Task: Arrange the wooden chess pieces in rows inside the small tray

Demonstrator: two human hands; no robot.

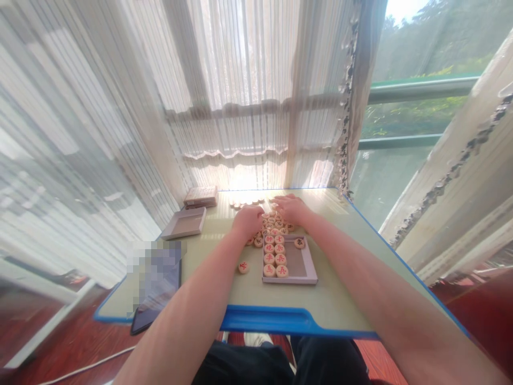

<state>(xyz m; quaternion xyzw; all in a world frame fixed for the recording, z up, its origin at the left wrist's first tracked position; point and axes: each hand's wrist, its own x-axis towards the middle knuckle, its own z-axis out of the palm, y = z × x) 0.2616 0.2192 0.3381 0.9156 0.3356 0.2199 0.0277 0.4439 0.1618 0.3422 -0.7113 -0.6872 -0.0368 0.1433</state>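
Note:
A pile of round xiangqi pieces (pixel 271 220) lies between my two hands. My left hand (pixel 247 219) is curled at the pile's left side; whatever its fingers hold, if anything, is hidden. On the far right of the pile, my right hand (pixel 292 208) reaches over with fingers stretched out, touching or just above the pieces. Nearer to me sits a shallow open box (pixel 311 267). Red-marked pieces (pixel 269 259) fill two columns on its left side. One dark-marked piece (pixel 299 243) rests tilted at its upper right. A single red-marked piece (pixel 243 266) lies left of the box.
More pieces (pixel 238 205) lie along the far part of the table (pixel 208 283). At the far left are a shallow box lid (pixel 184 222) and a flat stacked box (pixel 201 195). A dark tablet (pixel 156 299) overhangs the front left edge. Curtains (pixel 248 80) hang behind.

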